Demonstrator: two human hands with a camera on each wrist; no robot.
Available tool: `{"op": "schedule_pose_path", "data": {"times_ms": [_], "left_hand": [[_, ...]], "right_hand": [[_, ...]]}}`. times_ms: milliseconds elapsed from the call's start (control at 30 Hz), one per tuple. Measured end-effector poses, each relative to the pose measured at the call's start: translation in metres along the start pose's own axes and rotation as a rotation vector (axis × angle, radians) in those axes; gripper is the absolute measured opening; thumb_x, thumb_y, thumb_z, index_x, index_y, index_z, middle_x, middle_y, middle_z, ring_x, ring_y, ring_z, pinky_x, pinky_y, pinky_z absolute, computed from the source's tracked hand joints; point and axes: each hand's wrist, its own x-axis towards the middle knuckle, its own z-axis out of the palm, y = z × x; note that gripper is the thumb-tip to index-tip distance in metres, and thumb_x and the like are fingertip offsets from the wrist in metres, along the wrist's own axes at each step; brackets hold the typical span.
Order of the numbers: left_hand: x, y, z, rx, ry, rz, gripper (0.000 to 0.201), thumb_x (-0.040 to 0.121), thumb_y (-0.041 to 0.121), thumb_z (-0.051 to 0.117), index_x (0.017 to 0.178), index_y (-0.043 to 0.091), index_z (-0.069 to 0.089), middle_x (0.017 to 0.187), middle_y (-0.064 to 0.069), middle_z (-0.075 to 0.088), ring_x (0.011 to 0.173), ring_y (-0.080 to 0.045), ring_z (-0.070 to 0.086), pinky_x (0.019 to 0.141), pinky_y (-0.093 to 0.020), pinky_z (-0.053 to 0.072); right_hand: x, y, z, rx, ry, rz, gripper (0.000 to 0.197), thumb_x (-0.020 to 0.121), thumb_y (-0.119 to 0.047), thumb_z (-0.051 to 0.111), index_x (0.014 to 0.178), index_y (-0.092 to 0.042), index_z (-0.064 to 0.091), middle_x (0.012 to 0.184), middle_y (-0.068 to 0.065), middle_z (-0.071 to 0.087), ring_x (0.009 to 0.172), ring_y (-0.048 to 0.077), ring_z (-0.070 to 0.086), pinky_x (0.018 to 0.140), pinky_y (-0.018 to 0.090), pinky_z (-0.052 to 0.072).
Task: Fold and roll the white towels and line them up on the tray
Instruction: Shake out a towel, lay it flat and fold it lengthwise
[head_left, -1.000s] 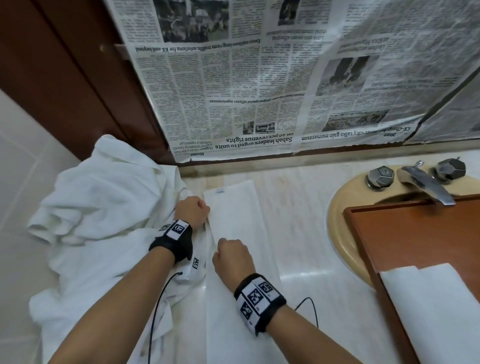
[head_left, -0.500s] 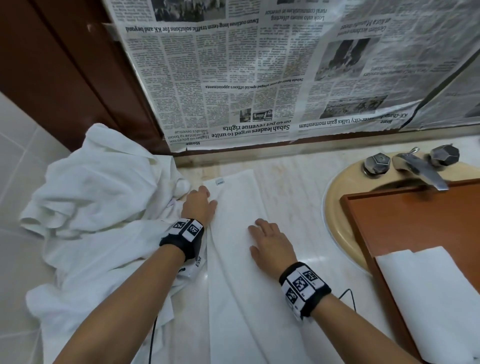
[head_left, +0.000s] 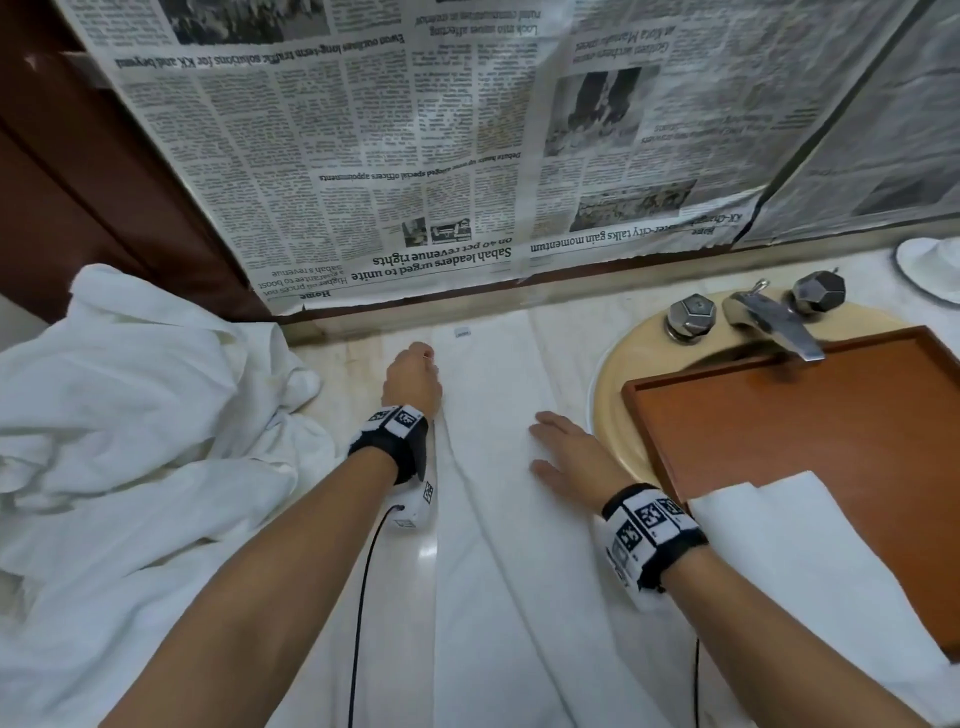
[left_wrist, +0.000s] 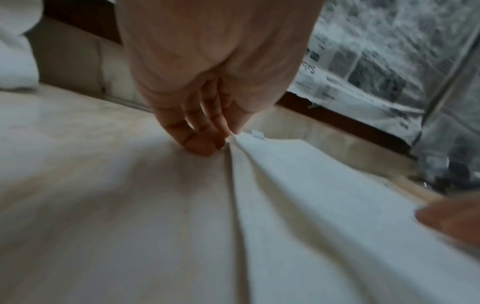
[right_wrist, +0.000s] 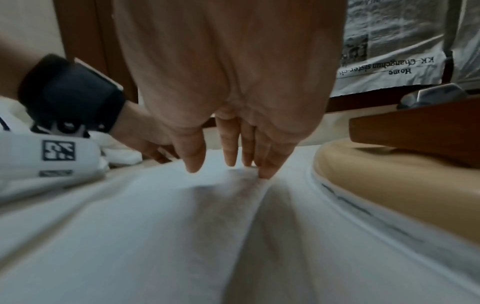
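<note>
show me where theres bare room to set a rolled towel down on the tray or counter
Free: the far half of the tray, between the faucet and the folded towel lying on its near end. Also the counter strip between the towel heap and left hand. Crowded: the middle, under the spread towel.

Newspaper (head_left: 415, 156) sheets hung upside down over the back wall, lower edge just above the counter (head_left: 343, 364). Dark wood panel (head_left: 78, 182) at far left. Pale marble counter, glossy. Beige basin (head_left: 613, 395) sunk in at right. Steel faucet (head_left: 774, 322) at basin's back, spout pointing over the bowl, flanked by two faceted knobs (head_left: 691, 317). White dish (head_left: 930, 270) at far right corner, cut off by the frame.
</note>
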Motion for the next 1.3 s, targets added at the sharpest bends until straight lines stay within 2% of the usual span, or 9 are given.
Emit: {"op": "schedule_pose_path", "data": {"times_ms": [67,133,300,500,567,700,933,1100,1300], "left_hand": [[-0.004,0.001,-0.002,-0.018,-0.001,-0.035,0.022,0.098,0.013,0.051,0.118,0.006,0.059,0.116,-0.014,0.063,0.102,-0.029,0.059,0.078,-0.028,0.04],[-0.013,-0.001,-0.004,-0.003,-0.024,-0.039,0.025,0.095,0.021,0.058,0.114,0.006,0.06,0.112,-0.012,0.061,0.1,-0.027,0.057,0.079,-0.028,0.04],[-0.05,-0.012,-0.001,0.137,-0.214,-0.143,0.029,0.086,0.045,0.064,0.086,0.016,0.064,0.09,-0.003,0.066,0.081,-0.021,0.061,0.071,-0.03,0.049],[-0.071,-0.015,0.006,0.095,-0.255,-0.133,0.025,0.085,0.032,0.067,0.065,0.021,0.057,0.078,0.0,0.067,0.079,-0.022,0.061,0.073,-0.03,0.049],[-0.072,-0.014,0.001,0.043,-0.25,-0.138,0.022,0.087,0.029,0.066,0.068,0.021,0.058,0.082,-0.001,0.068,0.082,-0.021,0.06,0.071,-0.028,0.044],[-0.075,-0.014,-0.009,-0.011,-0.269,-0.105,0.02,0.091,0.03,0.063,0.073,0.023,0.057,0.088,-0.002,0.07,0.088,-0.021,0.06,0.076,-0.026,0.041],[-0.082,-0.024,-0.024,0.005,-0.271,-0.115,0.021,0.093,0.024,0.058,0.073,0.017,0.057,0.089,-0.006,0.07,0.085,-0.022,0.059,0.074,-0.026,0.041],[-0.088,-0.035,-0.029,0.097,-0.263,-0.148,0.018,0.093,0.015,0.049,0.077,0.011,0.057,0.083,-0.007,0.062,0.083,-0.028,0.053,0.072,-0.03,0.041],[-0.091,-0.046,-0.025,0.105,-0.241,-0.171,0.023,0.093,0.02,0.05,0.104,0.002,0.059,0.104,-0.014,0.063,0.091,-0.033,0.059,0.073,-0.034,0.046]], "right_hand": [[-0.016,-0.008,0.006,0.066,0.089,-0.021,0.051,0.098,-0.034,0.055,0.143,-0.01,0.044,0.149,0.005,0.038,0.137,0.02,0.037,0.112,0.032,0.031],[-0.039,-0.023,0.017,0.091,0.14,-0.008,0.046,0.096,-0.042,0.056,0.132,-0.014,0.052,0.129,0.002,0.049,0.12,0.019,0.047,0.099,0.033,0.043],[-0.077,-0.049,0.041,0.048,-0.034,0.149,0.039,0.094,-0.049,0.053,0.118,-0.017,0.052,0.114,-0.002,0.051,0.108,0.018,0.051,0.082,0.03,0.044],[-0.09,-0.059,0.048,0.075,-0.082,0.216,0.017,0.096,-0.031,0.05,0.099,-0.015,0.054,0.099,-0.001,0.058,0.084,0.018,0.054,0.066,0.029,0.042],[-0.093,-0.063,0.046,0.137,-0.092,0.222,0.014,0.093,-0.029,0.052,0.094,-0.015,0.049,0.092,-0.001,0.056,0.077,0.017,0.051,0.061,0.027,0.039],[-0.105,-0.081,0.037,0.252,-0.033,0.215,0.015,0.088,-0.027,0.059,0.092,-0.017,0.048,0.089,0.002,0.059,0.073,0.02,0.054,0.065,0.032,0.046],[-0.115,-0.145,0.043,0.183,0.112,0.007,0.004,0.091,-0.011,0.052,0.094,-0.013,0.049,0.088,0.004,0.058,0.077,0.023,0.056,0.069,0.038,0.049],[-0.107,-0.159,0.094,0.03,-0.044,-0.031,0.03,0.086,0.005,0.043,0.112,-0.01,0.043,0.103,0.01,0.053,0.079,0.028,0.047,0.063,0.035,0.037],[-0.114,-0.149,0.135,0.06,-0.062,0.03,0.045,0.086,0.004,0.043,0.129,-0.011,0.037,0.098,0.007,0.05,0.076,0.026,0.049,0.05,0.028,0.026]]}}
